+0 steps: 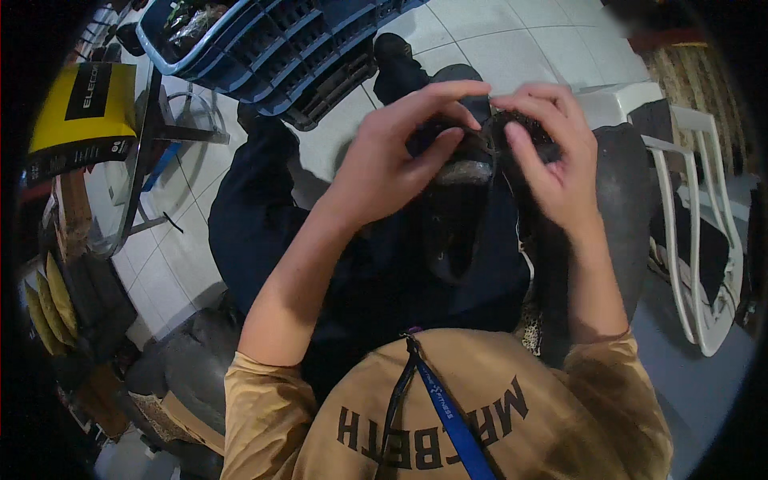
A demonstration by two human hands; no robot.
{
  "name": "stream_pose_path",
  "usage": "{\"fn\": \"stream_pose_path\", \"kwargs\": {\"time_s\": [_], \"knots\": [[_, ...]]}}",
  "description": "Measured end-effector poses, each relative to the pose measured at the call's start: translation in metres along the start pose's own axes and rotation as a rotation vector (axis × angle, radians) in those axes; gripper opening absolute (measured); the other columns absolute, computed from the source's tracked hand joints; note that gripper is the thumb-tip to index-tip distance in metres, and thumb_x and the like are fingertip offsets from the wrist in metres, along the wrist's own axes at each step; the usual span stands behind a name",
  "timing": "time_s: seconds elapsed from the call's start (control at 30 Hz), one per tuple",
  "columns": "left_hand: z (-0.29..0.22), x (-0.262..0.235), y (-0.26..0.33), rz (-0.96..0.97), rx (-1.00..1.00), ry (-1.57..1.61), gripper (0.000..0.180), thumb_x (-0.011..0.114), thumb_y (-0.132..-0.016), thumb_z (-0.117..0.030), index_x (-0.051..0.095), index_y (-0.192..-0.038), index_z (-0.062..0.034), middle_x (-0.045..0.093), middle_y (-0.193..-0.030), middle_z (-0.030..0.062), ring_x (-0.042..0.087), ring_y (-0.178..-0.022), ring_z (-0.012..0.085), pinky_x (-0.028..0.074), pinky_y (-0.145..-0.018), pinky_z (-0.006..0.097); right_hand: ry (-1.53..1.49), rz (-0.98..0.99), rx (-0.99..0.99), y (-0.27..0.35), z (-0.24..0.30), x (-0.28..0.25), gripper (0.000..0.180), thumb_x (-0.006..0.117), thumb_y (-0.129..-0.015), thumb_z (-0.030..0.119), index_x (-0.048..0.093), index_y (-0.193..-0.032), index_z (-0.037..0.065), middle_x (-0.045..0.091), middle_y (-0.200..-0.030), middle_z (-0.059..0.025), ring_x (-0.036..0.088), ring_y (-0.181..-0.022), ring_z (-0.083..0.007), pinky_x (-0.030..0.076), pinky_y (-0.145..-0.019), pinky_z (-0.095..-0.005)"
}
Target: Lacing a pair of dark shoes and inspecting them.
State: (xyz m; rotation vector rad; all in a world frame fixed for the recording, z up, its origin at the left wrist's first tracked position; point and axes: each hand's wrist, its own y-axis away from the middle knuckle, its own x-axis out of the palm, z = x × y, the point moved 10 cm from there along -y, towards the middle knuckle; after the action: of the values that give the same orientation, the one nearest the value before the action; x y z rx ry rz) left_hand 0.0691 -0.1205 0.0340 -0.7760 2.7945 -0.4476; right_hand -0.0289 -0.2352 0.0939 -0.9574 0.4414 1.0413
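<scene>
The biggest trouble from here would be a fall. The black thing (452, 228) is in front of me, over my dark trousers (344, 276), just under and between my hands. I can't tell if it lies on my legs or hangs above them. If my hold went loose, it might slip down to the tiled floor (180, 268). A smaller trouble is at the top: if I tug too hard there, something might bend or tear.

My left hand (408, 148) is curled like a claw, with its thumb close to a fingertip. My right hand (556, 152) is curled too, its thumb up by the dark, rough-looking part (522, 132). I can't tell if either one pinches tight, because the tips meet dark stuff that is hard to see. That could make a slip easier to miss.

The black thing is long, and it gets rounder and thinner toward my tummy. It looks smooth and a bit shiny, maybe like a shoe, but I'm not sure. Near its top, a pale, shiny band (464, 171) goes across. The littlest bits are tiny light specks on the black.
</scene>
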Motion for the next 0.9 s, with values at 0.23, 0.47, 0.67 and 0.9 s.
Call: {"fn": "stream_pose_path", "kwargs": {"time_s": [0.23, 0.47, 0.67, 0.9], "knots": [[0.0, -0.013, 0.001, -0.107, -0.033, -0.141, 0.028, 0.079, -0.087, 0.004, 0.073, -0.114, -0.0019, 0.077, -0.103, 0.0054, 0.074, -0.1, 0.0136, 0.056, -0.093, 0.029, 0.029, -0.103, 0.008, 0.003, 0.01, 0.013, 0.024, 0.085, -0.072, 0.008, 0.076, -0.094, 0.006, 0.071, -0.089, -0.0085, 0.067, -0.086, -0.0284, 0.054, -0.078, -0.0369], [0.01, -0.015, 0.003, -0.111, -0.077, -0.114, 0.02, 0.079, -0.087, 0.002, 0.073, -0.105, -0.0005, 0.078, -0.099, 0.0065, 0.074, -0.097, 0.0147, 0.056, -0.09, 0.03, 0.003, -0.07, 0.055, 0.006, 0.005, 0.014, 0.019, 0.08, -0.071, 0.002, 0.072, -0.088, 0.004, 0.07, -0.086, -0.0082, 0.067, -0.081, -0.0261, 0.054, -0.074, -0.0343], [-0.006, -0.008, 0.001, -0.013, -0.01, -0.147, 0.032, 0.084, -0.084, -0.006, 0.076, -0.115, -0.0047, 0.074, -0.108, 0.0103, 0.071, -0.103, 0.0219, 0.056, -0.091, 0.036, -0.371, -0.082, 0.344, 0.019, -0.02, 0.019, 0.019, 0.079, -0.078, 0.001, 0.072, -0.095, 0.004, 0.069, -0.092, -0.0056, 0.066, -0.081, -0.0164, 0.053, -0.074, -0.0286], [-0.021, 0.004, -0.007, 0.049, 0.14, -0.333, 0.032, 0.086, -0.082, -0.01, 0.078, -0.113, -0.0082, 0.072, -0.106, 0.0101, 0.07, -0.1, 0.0273, 0.056, -0.087, 0.037, -0.21, -0.031, 0.172, 0.022, -0.006, 0.008, 0.016, 0.076, -0.083, -0.004, 0.072, -0.097, 0.001, 0.069, -0.096, -0.0084, 0.067, -0.083, -0.0187, 0.055, -0.079, -0.0303]]}}
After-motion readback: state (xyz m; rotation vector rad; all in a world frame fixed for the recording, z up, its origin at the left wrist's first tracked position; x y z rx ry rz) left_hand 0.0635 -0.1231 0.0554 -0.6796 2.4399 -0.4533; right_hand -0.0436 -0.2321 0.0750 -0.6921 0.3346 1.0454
